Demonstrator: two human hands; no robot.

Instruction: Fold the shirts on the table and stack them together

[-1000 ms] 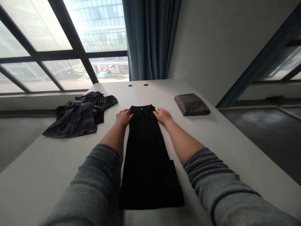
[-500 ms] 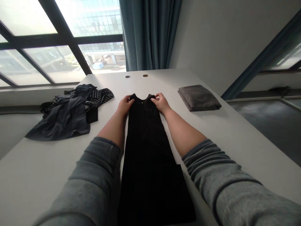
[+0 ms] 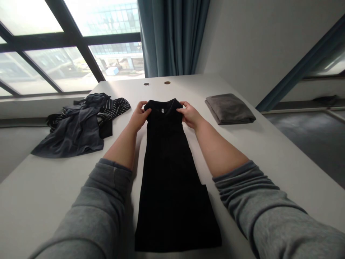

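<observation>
Left grip (image 3: 138, 116) and right grip (image 3: 191, 115) are both narrow, each pinching one shoulder of a black sleeveless dress (image 3: 168, 180) between thumb and fingers. From where I stand, the dress lies flat and lengthwise along the middle of the white desk (image 3: 54, 187), its hem toward the person at 6 o'clock and its neckline at 12 o'clock. Held at both shoulders, the neckline sits spread and square, showing a small pale label (image 3: 161, 113) inside it, while the body runs straight down from the hands. Around the dress I count one crumpled heap of dark clothing (image 3: 78, 129) at 10 o'clock, with black-and-white stripes along its upper edge, and one folded grey cloth (image 3: 230, 109) at 2 o'clock, well apart. Two round holes (image 3: 146, 84) sit near the desk's far edge at 12 o'clock. A left grey sleeve (image 3: 99, 216) and a right grey sleeve (image 3: 264, 205) end partway up the forearms, leaving the wrists bare.
</observation>
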